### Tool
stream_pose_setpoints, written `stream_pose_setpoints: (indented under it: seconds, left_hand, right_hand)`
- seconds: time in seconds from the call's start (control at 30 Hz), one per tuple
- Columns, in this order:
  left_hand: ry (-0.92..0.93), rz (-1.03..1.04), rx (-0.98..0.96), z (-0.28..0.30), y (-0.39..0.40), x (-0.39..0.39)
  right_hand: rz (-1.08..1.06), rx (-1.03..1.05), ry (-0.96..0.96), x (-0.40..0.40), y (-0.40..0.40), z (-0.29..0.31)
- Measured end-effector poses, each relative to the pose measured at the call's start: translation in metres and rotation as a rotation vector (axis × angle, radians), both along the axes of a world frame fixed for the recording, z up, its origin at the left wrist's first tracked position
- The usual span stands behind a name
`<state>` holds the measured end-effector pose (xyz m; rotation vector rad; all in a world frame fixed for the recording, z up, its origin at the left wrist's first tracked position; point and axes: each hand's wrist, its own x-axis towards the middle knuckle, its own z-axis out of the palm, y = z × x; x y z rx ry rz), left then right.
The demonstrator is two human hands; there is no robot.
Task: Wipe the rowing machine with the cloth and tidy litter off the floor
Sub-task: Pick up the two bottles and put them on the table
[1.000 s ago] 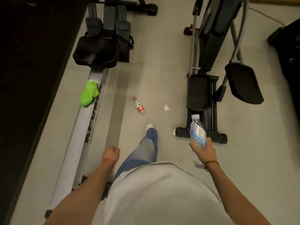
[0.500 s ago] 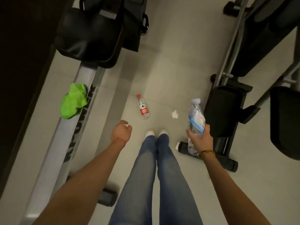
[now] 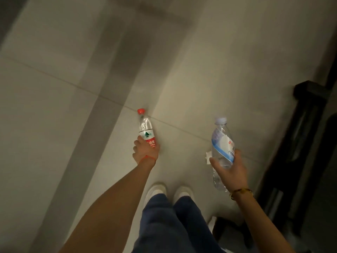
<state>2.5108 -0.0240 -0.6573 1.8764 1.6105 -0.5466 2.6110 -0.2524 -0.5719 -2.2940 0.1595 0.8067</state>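
Note:
A clear plastic bottle with a red cap and red label (image 3: 145,127) lies on the pale tiled floor just ahead of my feet. My left hand (image 3: 145,152) reaches down and grips its lower end, fingers curled round it. My right hand (image 3: 228,166) holds a second clear bottle with a blue-and-white label (image 3: 221,141) upright above the floor. A small scrap of white paper (image 3: 208,157) lies on the floor, partly hidden behind that bottle. The rowing machine and the green cloth are out of view.
The black base and frame of an exercise machine (image 3: 299,147) runs along the right edge, with a black foot (image 3: 231,232) near my right shoe. My white shoes (image 3: 169,192) stand together at the bottom centre. Pale floor tiles (image 3: 54,88) fill the left and top.
I have bent down and the view has closed in on the floor. My left hand has dropped from mid-air onto the red-capped bottle and taken hold of it. The rower and cloth left the view.

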Motion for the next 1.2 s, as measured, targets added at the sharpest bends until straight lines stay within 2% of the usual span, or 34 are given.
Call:
stream_pose_setpoints:
  seconds: [0.17, 0.23, 0.3, 0.37, 0.47, 0.7, 0.83, 1.0, 1.2]
  left_hand:
    - [-0.048, 0.167, -0.011, -0.063, 0.016, 0.007]
    - [-0.094, 0.163, -0.067, -0.058, 0.021, 0.006]
    - [-0.142, 0.129, -0.129, -0.028, 0.02, 0.004]
    - [-0.223, 0.087, -0.18, 0.02, 0.016, -0.004]
    - [-0.323, 0.067, -0.237, 0.122, 0.009, -0.021]
    - [-0.478, 0.149, -0.326, 0.43, -0.005, -0.073]
    - [-0.544, 0.151, -0.313, 0.572, -0.005, -0.111]
    - [-0.603, 0.124, -0.272, 0.667, 0.001, -0.157]
    - [-0.594, 0.168, -0.205, 0.687, 0.011, -0.216]
  right_hand:
    - [0.041, 0.004, 0.022, 0.003, 0.001, -0.062]
    - [0.072, 0.015, 0.031, 0.005, 0.004, -0.06]
    - [0.084, 0.015, 0.045, 0.005, 0.005, -0.039]
    - [0.077, 0.016, 0.045, 0.004, 0.006, 0.003]
    - [0.074, 0.03, 0.03, -0.002, 0.012, 0.094]
    - [0.106, 0.048, 0.046, -0.04, 0.024, 0.379]
    - [0.164, 0.041, 0.034, -0.069, 0.019, 0.511]
    - [0.218, 0.054, 0.018, -0.106, 0.008, 0.59]
    - [0.176, 0.083, -0.032, -0.131, 0.019, 0.607]
